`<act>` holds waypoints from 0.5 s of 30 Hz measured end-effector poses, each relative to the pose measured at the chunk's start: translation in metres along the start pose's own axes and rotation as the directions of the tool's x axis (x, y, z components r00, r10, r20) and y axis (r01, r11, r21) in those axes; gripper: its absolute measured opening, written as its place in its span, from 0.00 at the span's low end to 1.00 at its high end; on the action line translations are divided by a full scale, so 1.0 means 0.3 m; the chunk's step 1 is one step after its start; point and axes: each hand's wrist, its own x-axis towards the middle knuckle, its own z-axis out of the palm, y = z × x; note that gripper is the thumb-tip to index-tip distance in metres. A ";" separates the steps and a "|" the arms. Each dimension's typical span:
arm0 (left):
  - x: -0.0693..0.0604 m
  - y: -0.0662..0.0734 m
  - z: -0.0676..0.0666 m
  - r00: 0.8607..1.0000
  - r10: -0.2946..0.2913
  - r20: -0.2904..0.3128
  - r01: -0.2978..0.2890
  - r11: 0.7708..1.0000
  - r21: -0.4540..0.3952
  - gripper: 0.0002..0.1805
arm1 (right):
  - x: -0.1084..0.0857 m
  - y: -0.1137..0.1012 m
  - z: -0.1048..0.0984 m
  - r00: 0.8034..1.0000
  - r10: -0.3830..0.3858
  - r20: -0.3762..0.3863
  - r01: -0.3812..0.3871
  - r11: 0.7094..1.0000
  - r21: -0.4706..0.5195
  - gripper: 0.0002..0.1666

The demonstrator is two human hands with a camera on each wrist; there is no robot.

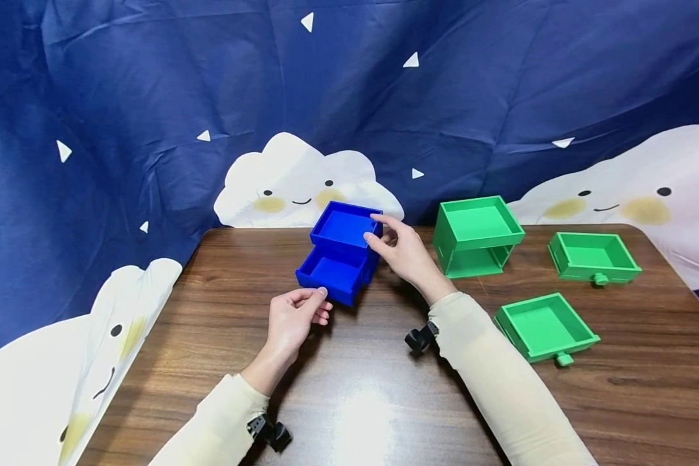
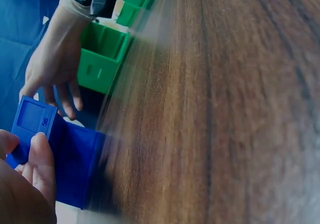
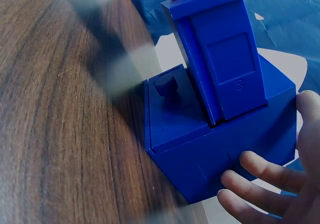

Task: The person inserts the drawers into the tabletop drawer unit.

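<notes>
A blue drawer cabinet [image 1: 349,223] with a tray-like top stands near the table's far edge. Its upper drawer [image 1: 332,268] is pulled well out and tilts downward at the front. My left hand [image 1: 291,317] pinches the knob on that drawer's front, between thumb and fingers; the fingers mostly cover the knob. My right hand [image 1: 404,255] rests against the cabinet's right side, with the thumb at its top rim and the fingers fairly straight. In the right wrist view, a lower drawer [image 3: 175,109] with a round knob sits pushed into the cabinet.
To the right stands a green cabinet frame [image 1: 477,226] with an open front. Two green drawers, one farther back [image 1: 594,255] and one nearer [image 1: 547,327], lie on the wooden table [image 1: 221,336]. A blue cloth with clouds [image 1: 349,84] hangs behind.
</notes>
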 end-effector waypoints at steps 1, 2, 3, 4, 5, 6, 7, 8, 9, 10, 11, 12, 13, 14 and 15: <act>0.000 -0.001 0.001 1.000 0.002 -0.003 -0.002 1.000 -0.001 0.11 | 0.000 0.000 0.001 1.000 0.000 0.000 0.000 1.000 0.000 0.31; 0.001 -0.001 0.002 1.000 0.004 -0.007 -0.004 1.000 -0.001 0.11 | 0.000 0.000 0.001 1.000 -0.001 0.000 0.001 1.000 0.001 0.31; 0.001 -0.001 0.002 1.000 0.005 -0.011 -0.005 1.000 -0.002 0.11 | 0.000 -0.001 0.001 1.000 -0.001 -0.001 0.001 1.000 0.001 0.31; 0.001 -0.001 0.003 1.000 0.006 -0.013 -0.006 1.000 -0.002 0.11 | 0.000 -0.001 0.000 1.000 -0.002 -0.003 0.002 1.000 0.000 0.31; 0.002 -0.001 0.003 1.000 0.008 -0.014 -0.008 1.000 0.000 0.11 | 0.000 -0.002 -0.001 1.000 -0.002 -0.004 0.002 1.000 0.000 0.31; 0.003 -0.002 0.003 1.000 0.010 -0.015 -0.010 1.000 0.004 0.11 | 0.000 -0.004 -0.002 1.000 -0.001 -0.005 0.001 1.000 -0.001 0.31; 0.003 -0.002 0.004 1.000 0.011 -0.015 -0.011 1.000 0.010 0.11 | 0.000 -0.004 -0.002 1.000 -0.001 -0.006 0.001 1.000 -0.001 0.31; 0.004 -0.003 0.004 1.000 0.014 -0.015 -0.014 1.000 0.016 0.11 | 0.000 -0.005 -0.003 1.000 -0.001 -0.005 0.001 1.000 -0.001 0.31; 0.004 -0.004 0.004 1.000 0.016 -0.013 -0.016 1.000 0.019 0.11 | 0.001 -0.005 -0.003 1.000 -0.002 -0.005 0.002 1.000 -0.002 0.31; 0.004 -0.005 0.005 1.000 0.017 -0.012 -0.017 1.000 0.023 0.11 | 0.001 -0.005 -0.002 1.000 -0.002 -0.004 0.002 1.000 -0.002 0.31; 0.004 -0.005 0.005 1.000 0.019 -0.012 -0.019 0.999 0.026 0.11 | 0.000 -0.006 -0.002 1.000 -0.002 -0.003 0.002 1.000 -0.001 0.31; 0.004 -0.006 0.006 1.000 0.019 -0.012 -0.019 0.999 0.027 0.11 | 0.000 -0.006 -0.001 1.000 -0.002 -0.001 0.002 1.000 -0.001 0.31; 0.003 -0.005 0.007 1.000 0.019 -0.013 -0.018 0.999 0.027 0.11 | 0.000 -0.005 -0.001 1.000 -0.003 0.000 0.003 1.000 -0.002 0.31; 0.004 -0.006 0.009 1.000 0.019 -0.013 -0.019 0.999 0.028 0.11 | -0.001 -0.006 -0.001 1.000 -0.002 0.001 0.002 1.000 0.000 0.31; 0.005 -0.005 0.010 1.000 0.017 -0.012 -0.017 1.000 0.026 0.11 | -0.001 -0.006 -0.001 1.000 -0.002 0.000 0.002 1.000 0.002 0.31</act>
